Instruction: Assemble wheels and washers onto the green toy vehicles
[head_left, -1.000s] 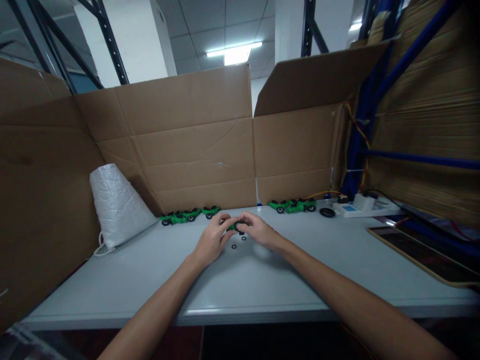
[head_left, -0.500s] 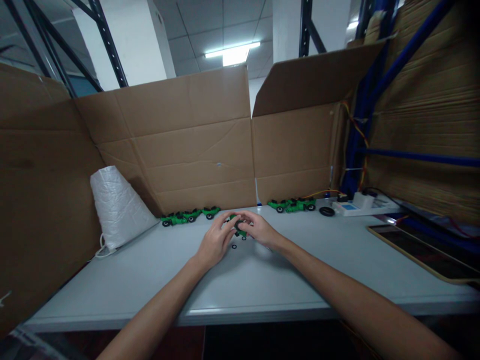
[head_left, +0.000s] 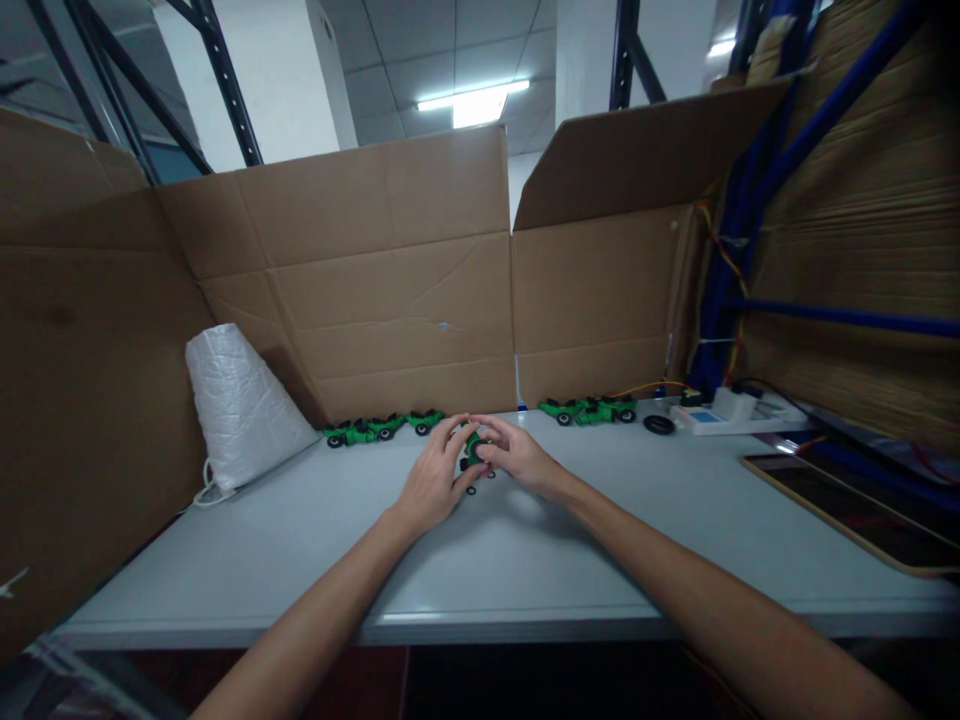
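Head view: leftmost, the white bag (head_left: 244, 415) stands against the cardboard (head_left: 390, 350), hiding part of it behind. Next come the left cars (head_left: 360, 431), green and set in a row at the back of the table (head_left: 300, 570); they overlap, so you cannot count them surely, and your fingers come close to the row's right end. Your left hand (head_left: 431, 480) pinches the green toy (head_left: 472, 455) from its left side, above the table near the middle; your fingers cover much of it, and its exact shape is hard to make out. Just below it lie two small rings, the near ring (head_left: 471, 490) whole, the far ring (head_left: 491, 475) partly covered. Your right hand (head_left: 525, 465) grips the toy from the other side, its fingertips partly hidden. Farther right sit the right cars (head_left: 589, 411), crowded together, then a black ring (head_left: 659, 425) and the power strip (head_left: 739, 415). Rightmost, the dark tablet (head_left: 840, 505) runs toward the edge of view, where shadow blurs its surroundings.
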